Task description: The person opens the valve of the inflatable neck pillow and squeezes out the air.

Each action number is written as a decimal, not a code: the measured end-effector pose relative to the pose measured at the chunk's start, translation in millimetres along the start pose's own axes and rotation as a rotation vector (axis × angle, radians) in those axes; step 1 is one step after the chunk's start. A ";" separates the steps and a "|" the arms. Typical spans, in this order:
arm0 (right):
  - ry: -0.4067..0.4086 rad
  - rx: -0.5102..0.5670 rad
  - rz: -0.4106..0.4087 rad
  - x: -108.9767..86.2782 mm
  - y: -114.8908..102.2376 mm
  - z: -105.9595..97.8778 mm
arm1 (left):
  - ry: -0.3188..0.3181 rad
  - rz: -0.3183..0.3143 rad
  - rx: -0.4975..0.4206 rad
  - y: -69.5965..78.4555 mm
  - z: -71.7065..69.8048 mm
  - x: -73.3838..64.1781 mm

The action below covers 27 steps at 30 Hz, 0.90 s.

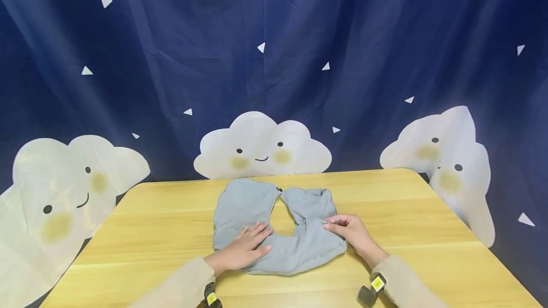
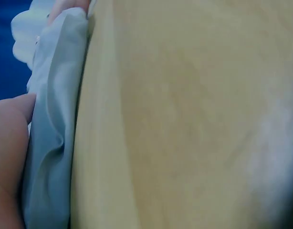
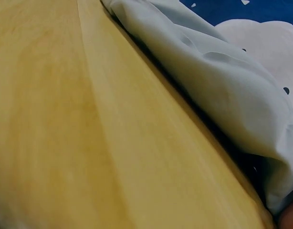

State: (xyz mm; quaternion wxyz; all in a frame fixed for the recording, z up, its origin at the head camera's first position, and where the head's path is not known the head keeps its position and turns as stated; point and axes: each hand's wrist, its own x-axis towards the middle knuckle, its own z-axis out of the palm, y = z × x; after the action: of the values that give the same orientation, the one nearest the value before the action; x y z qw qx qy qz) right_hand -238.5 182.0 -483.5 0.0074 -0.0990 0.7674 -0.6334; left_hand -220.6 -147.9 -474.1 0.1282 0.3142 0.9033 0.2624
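A grey-blue U-shaped neck pillow (image 1: 282, 253), soft and flat, lies on the wooden table. Its two ends come together at the far side, where a small dark fastener shows, and table shows through the central hole. Spread over its left part, my left hand (image 1: 244, 248) rests with fingers straight on the fabric. My right hand (image 1: 353, 232) pinches the cloth at the right side between thumb and fingers, and folds gather there. In the left wrist view the wrinkled near side of the pillow (image 2: 53, 124) appears; the right wrist view shows its raised, bulging edge (image 3: 223, 90).
The light wooden table (image 1: 150, 236) extends around the pillow on all sides. Behind it hangs a dark blue curtain (image 1: 171, 61) with white triangles and smiling clouds. Both wrists wear small dark devices with yellow labels.
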 end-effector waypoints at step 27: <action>0.006 0.018 0.022 0.9 -0.7 0.0 | -0.012 -0.108 0.062 17.7 3.7 6.2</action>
State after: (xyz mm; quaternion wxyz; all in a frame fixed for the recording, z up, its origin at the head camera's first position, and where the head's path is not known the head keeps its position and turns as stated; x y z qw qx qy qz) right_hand -239.2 181.7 -482.7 0.0126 -0.0886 0.7629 -0.6403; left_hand -215.1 -130.7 -467.7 0.1378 0.2705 0.9258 0.2252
